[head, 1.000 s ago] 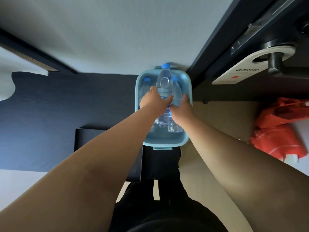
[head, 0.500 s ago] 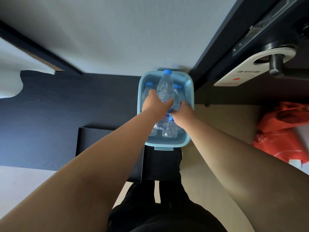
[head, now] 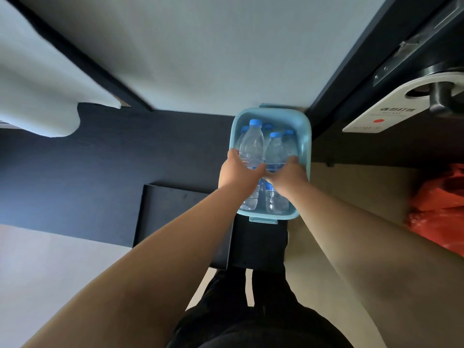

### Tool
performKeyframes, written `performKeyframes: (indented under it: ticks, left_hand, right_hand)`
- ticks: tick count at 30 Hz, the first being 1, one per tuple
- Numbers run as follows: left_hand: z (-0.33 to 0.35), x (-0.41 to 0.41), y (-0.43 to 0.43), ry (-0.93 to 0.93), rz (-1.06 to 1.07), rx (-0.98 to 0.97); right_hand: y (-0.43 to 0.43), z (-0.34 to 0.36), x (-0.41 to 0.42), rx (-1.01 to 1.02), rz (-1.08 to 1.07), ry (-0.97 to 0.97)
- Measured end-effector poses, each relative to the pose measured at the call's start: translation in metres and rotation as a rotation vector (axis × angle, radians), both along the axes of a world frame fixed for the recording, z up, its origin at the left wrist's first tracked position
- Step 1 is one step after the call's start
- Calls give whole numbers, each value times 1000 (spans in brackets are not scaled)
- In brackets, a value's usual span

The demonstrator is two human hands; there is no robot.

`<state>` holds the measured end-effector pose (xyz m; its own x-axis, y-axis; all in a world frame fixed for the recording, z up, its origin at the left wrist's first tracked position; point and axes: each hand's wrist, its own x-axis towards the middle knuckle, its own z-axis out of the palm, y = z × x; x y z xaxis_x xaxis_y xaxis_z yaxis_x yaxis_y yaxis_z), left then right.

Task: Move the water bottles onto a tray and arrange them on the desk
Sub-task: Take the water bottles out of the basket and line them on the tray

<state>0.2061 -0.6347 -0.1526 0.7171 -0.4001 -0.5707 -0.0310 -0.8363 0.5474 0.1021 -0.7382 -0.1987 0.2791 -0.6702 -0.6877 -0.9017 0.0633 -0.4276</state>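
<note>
1. Left hand (head: 238,172) is wrapped around one water bottle (head: 251,146), centre frame.
2. Right hand (head: 288,173) is closed around a second bottle (head: 276,151) just beside it.
3. Both bottles stand over the light blue basket (head: 305,146), more bottles beneath.
4. Black tray (head: 170,209) lies lower left of the basket.

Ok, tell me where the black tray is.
In the head view the black tray lies low, left of the blue bin of bottles, partly under the left forearm.

left hand (head: 237,172) grips bottle (head: 251,146) | right hand (head: 288,173) grips second bottle (head: 276,151) | over blue bin (head: 305,136)
</note>
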Motion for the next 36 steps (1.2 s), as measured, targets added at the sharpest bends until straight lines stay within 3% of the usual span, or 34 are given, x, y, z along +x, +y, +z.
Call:
performKeyframes:
  ticks: [4,16,29,36]
  left_hand:
    - [8,2,14,12,-6,30]
    - [51,3,68,-38,32,28]
    - [46,9,158,-14,141,49]
    - [24,58,237,-10,100,143]
  right_hand:
    - [6,14,-9,-19,-67,-103]
    - [48,76,-15,24,31,-261]
    - [125,80,-7,42,153,-166]
    - [177,63,21,136,91,-149]
